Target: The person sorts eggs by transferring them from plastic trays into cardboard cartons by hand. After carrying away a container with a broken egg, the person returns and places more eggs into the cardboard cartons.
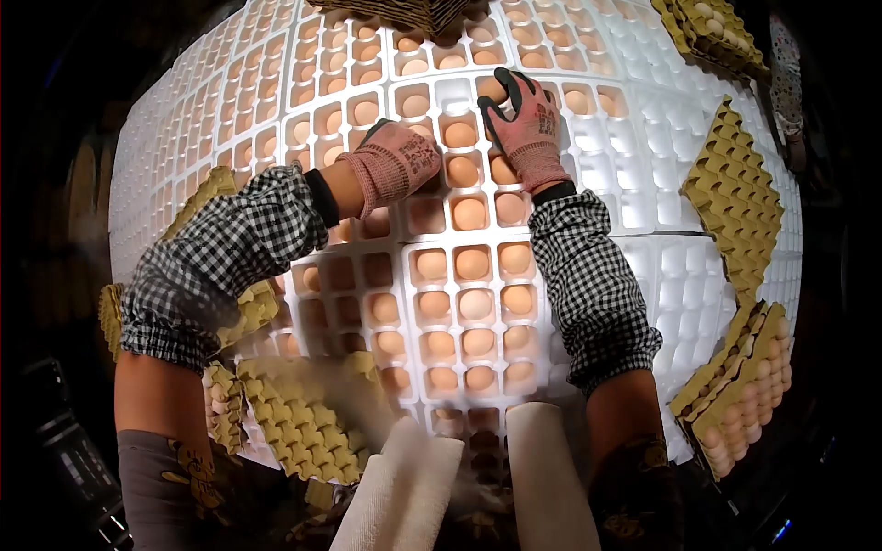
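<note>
Both my hands wear pink work gloves with dark fingers. My right hand (528,129) grips a brown egg (493,89) between thumb and fingers, above the white foam tray (519,225). Just left of that egg, one tray pocket (453,95) has no egg in it. My left hand (401,165) is curled over the same area of trays, back of the hand up. Its fingertips are hidden, so what it holds, if anything, cannot be seen. Between the hands runs a column of brown eggs (462,171) in their pockets.
Egg-filled foam trays (253,87) spread left and ahead; white trays with unfilled pockets (611,174) lie right. Pulp egg cartons (299,427) rest at lower left, more cartons (735,188) at right. A stack with eggs (740,395) tilts at lower right. A brown woven object (404,11) sits at the top.
</note>
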Demonstrator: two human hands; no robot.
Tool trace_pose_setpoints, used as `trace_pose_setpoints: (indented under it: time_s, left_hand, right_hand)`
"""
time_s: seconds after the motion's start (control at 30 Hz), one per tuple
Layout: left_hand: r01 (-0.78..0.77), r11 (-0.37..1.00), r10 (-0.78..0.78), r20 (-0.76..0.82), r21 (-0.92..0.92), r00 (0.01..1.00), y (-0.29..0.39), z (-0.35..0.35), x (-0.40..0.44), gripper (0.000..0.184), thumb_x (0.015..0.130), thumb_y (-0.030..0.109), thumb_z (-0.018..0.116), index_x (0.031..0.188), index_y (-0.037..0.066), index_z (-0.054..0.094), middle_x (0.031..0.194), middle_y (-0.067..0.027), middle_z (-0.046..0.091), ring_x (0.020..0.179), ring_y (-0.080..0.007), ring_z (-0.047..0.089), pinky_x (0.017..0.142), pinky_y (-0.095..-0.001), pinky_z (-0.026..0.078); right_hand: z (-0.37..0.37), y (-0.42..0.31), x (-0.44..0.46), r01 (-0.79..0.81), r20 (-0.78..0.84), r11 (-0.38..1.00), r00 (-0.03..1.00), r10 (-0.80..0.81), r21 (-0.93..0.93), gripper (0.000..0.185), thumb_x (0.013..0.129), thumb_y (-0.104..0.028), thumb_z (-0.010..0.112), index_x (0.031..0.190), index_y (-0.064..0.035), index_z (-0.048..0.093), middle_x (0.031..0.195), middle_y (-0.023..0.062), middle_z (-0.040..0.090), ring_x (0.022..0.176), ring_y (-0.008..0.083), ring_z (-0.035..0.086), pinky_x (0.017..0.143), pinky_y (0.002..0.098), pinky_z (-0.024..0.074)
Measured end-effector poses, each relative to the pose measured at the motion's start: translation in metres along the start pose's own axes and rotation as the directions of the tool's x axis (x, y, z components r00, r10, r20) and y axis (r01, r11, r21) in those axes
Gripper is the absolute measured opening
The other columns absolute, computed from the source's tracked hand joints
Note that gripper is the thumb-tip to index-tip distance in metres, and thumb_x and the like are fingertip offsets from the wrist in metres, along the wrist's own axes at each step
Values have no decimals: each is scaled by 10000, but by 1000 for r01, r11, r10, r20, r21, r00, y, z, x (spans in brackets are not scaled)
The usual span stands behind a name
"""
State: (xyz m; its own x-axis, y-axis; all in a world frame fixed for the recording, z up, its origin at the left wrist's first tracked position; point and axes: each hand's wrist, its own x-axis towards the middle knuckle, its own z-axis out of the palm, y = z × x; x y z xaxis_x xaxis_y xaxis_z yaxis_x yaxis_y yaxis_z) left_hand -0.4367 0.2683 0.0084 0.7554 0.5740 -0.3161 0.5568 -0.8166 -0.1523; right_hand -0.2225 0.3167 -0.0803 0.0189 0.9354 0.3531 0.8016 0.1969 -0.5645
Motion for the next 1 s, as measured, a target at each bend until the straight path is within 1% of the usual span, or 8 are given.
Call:
trace_pose_setpoints:
  time_s: [0.13,0.2,0.3,0.47,0.63,0.7,0.9,1.0]
  left_hand:
    - [-42,999,43,46,-23,998,-5,-1,-4,266,791,209,688,1037,110,680,905,-98,650,807,-277,681,687,-388,547]
    - [86,989,-75,100,-117,992,-2,-3,-6,471,729,259,753,1165,109,654,894,-102,646,833,-287,676,703,-407,543]
    - [192,978,-176,169,-82,970,5,-4,-11,500,732,262,758,1192,103,641,969,-111,648,860,-277,673,703,-410,542]
    - [70,997,-64,138,-44,988,2,2,-3,429,760,216,736,1159,91,639,1110,-89,626,884,-270,677,695,-396,546]
    - [24,991,-14,76,-129,997,-1,-12,7,228,737,205,732,931,96,682,934,-82,674,865,-303,682,734,-403,549]
    - [135,980,-91,279,-146,956,1,-33,13,273,744,257,746,959,103,682,915,-84,675,885,-302,681,752,-419,547]
    - [22,987,-1,130,-159,991,-14,-8,4,394,735,339,774,1032,100,677,952,-78,672,916,-295,679,786,-408,543]
    - [58,988,-32,177,-142,984,-16,-6,2,440,733,361,775,1071,97,675,976,-86,671,921,-295,678,803,-409,540]
  right_hand:
    - [-2,3,-4,-56,1,946,998,58,319,487,799,-318,748,1250,-186,620,1241,79,605,1166,314,551,1018,470,435]
    - [-3,2,-6,-40,-24,962,999,48,269,484,801,-318,747,1248,-185,620,1237,79,605,1166,312,551,1021,468,433]
    - [-2,1,-5,-33,-32,976,999,41,215,474,805,-322,741,1242,-184,621,1244,82,595,1170,307,550,1033,456,423]
    - [-3,1,-5,3,-47,977,999,7,211,462,813,-328,728,1237,-175,624,1237,87,599,1170,306,549,1040,452,418]
    - [-2,-4,-2,-29,-35,971,999,39,237,448,819,-324,717,1230,-168,626,1234,87,604,1165,307,550,1035,452,423]
    - [-3,-1,-4,-37,-29,973,999,45,227,444,820,-326,712,1224,-164,627,1233,89,605,1157,310,551,1030,450,428]
    - [-1,2,-4,-4,-61,977,998,17,211,420,818,-298,716,1209,-167,637,1216,84,619,1150,309,560,1022,447,433]
    - [-6,-2,-6,-30,-67,958,996,51,284,380,813,-262,725,1176,-168,661,1191,79,644,1117,308,579,1003,442,455]
